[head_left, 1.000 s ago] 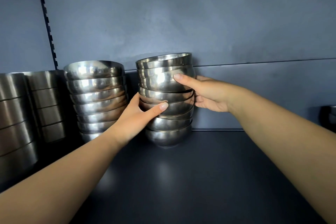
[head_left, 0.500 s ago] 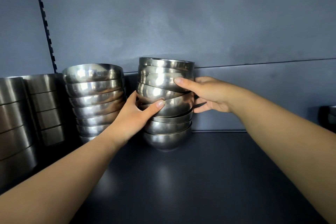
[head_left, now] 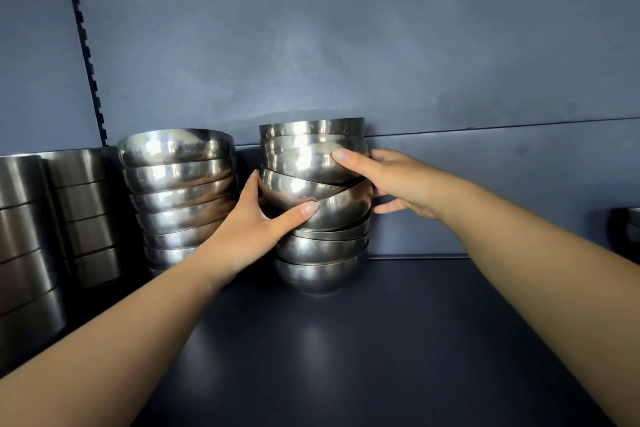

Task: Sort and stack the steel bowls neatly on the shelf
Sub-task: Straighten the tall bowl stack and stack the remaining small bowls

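Observation:
A stack of several steel bowls stands at the back of the dark shelf, against the wall. Its upper bowls sit unevenly: one in the middle is tilted. My left hand grips the stack's left side at mid height, thumb across the front. My right hand holds the upper bowls from the right, thumb on the front and fingers behind them. To the left stands a second, neater stack of steel bowls.
Stacks of straight-sided steel containers fill the shelf's left end. A slotted upright runs up the blue back wall. Another dark steel item shows at the right edge.
The top bowls have gone from tilted to nearly level, while a middle bowl now leans. Both hands stayed on the stack, shifting only slightly.

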### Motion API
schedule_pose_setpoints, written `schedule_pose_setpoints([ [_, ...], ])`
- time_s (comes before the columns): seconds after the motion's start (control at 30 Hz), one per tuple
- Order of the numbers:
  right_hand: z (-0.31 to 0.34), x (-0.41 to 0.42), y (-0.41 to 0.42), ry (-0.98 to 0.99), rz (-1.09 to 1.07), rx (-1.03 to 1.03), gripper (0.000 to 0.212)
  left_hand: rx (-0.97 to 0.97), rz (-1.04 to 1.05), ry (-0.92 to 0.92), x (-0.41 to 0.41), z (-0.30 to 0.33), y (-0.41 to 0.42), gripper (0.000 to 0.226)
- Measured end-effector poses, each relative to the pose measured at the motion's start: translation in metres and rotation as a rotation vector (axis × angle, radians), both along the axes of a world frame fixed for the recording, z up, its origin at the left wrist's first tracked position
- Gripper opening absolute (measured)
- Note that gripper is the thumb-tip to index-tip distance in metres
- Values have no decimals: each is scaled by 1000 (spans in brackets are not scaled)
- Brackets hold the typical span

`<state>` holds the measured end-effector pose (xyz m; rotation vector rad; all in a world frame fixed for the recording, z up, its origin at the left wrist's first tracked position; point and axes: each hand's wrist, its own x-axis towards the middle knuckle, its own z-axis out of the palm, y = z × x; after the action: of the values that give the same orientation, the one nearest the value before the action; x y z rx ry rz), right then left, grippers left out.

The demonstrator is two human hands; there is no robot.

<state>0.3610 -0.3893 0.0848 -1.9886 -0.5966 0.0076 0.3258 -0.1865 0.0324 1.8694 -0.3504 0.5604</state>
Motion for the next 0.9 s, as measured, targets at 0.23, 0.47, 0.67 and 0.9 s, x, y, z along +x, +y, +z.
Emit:
schedule_pose_setpoints([
  [0.23, -13, 5, -3, 137, 140, -87, 96, 4, 16, 95, 1, -3, -5, 143],
  [0.47, -13, 3, -3, 85, 173, -86, 25, -185, -20, 18, 2, 0, -14, 117],
  [0.67, -20, 6, -3, 36, 203, -48, 11, -188, 0, -5, -2, -7, -16, 105],
  [0.9, -25, 14, -2, 8, 149, -83, 39, -181, 133, -19, 3, -12, -22, 104],
])
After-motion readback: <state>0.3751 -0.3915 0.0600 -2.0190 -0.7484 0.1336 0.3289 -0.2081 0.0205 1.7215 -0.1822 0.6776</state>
